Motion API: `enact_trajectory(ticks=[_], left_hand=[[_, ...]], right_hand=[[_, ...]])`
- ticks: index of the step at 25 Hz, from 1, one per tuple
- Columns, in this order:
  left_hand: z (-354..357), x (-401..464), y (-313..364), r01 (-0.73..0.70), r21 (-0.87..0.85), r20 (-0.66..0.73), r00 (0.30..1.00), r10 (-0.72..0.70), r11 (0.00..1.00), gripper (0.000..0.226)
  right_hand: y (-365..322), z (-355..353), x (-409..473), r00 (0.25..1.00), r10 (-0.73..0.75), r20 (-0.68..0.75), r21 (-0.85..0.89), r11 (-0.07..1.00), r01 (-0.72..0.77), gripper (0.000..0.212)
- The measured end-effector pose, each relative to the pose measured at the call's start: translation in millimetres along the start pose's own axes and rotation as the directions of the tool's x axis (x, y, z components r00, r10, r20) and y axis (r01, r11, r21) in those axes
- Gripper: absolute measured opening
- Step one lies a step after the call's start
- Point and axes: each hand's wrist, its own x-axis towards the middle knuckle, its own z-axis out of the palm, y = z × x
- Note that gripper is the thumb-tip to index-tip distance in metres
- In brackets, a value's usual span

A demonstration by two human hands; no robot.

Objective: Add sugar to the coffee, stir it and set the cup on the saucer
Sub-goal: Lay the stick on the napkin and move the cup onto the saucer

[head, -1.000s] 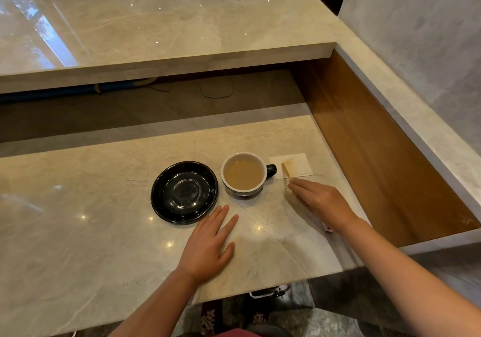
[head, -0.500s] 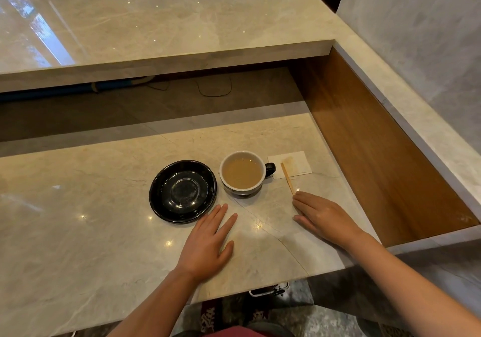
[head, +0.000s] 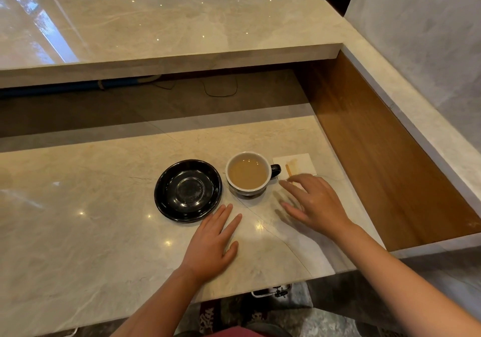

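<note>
Hovering my right hand [head: 316, 201] beside the cup [head: 248, 174], fingers spread and holding nothing.

I see the cup full of pale coffee standing on the counter [head: 91, 232], just right of the black saucer [head: 188, 190] and not on it, its handle pointing right. My right hand is blurred, its fingertips near the cup's handle side and over the near edge of a white napkin [head: 299, 162]; a wooden stirrer [head: 289, 170] lies on that napkin. My left hand [head: 212, 245] rests flat on the counter, fingers together, just below the saucer and touching nothing else.
</note>
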Motion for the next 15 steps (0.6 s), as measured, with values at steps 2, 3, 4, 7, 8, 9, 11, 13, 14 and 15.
enact_trajectory(ticks=[2, 3, 4, 7, 8, 9, 11, 13, 14, 15], left_hand=[[0, 0, 0, 0.001, 0.010, 0.013, 1.000, -0.001, 1.000, 0.060], [0, 0, -1, 0.002, 0.015, 0.021, 1.000, -0.003, 1.000, 0.060], [0, 0, -1, 0.004, 0.021, 0.030, 1.000, -0.005, 1.000, 0.060], [1, -1, -1, 0.013, 0.051, 0.060, 0.998, -0.016, 0.999, 0.060], [1, -1, -2, 0.014, 0.059, 0.071, 0.997, -0.018, 0.998, 0.061], [1, -1, -3, 0.011, 0.065, 0.084, 0.996, -0.017, 0.998, 0.062], [0, -2, -7, -0.007, 0.074, 0.118, 0.993, -0.002, 0.997, 0.064], [-2, -5, -13, -0.031, 0.075, 0.149, 0.989, 0.019, 0.997, 0.064], [-3, -6, -15, -0.039, 0.072, 0.158, 0.987, 0.027, 0.997, 0.065], [-3, -8, -16, -0.043, 0.067, 0.163, 0.986, 0.031, 0.997, 0.065]], right_hand=[[-19, 0, 29, 0.996, 0.033, 0.079, 0.021, 0.999, -0.034, 0.062], [-28, 1, 44, 0.985, 0.063, 0.162, 0.029, 0.997, -0.068, 0.074], [-35, 4, 58, 0.964, 0.095, 0.249, 0.024, 0.994, -0.104, 0.084], [-44, 15, 93, 0.879, 0.161, 0.448, -0.060, 0.987, -0.150, 0.101], [-44, 17, 101, 0.846, 0.174, 0.504, -0.083, 0.985, -0.154, 0.104], [-42, 19, 107, 0.813, 0.181, 0.553, -0.098, 0.983, -0.153, 0.106], [-40, 22, 117, 0.763, 0.181, 0.621, -0.116, 0.984, -0.138, 0.110], [-40, 23, 123, 0.740, 0.176, 0.650, -0.118, 0.984, -0.130, 0.110], [-40, 23, 125, 0.740, 0.171, 0.650, -0.116, 0.985, -0.125, 0.109], [-41, 24, 126, 0.747, 0.166, 0.644, -0.115, 0.986, -0.120, 0.108]])
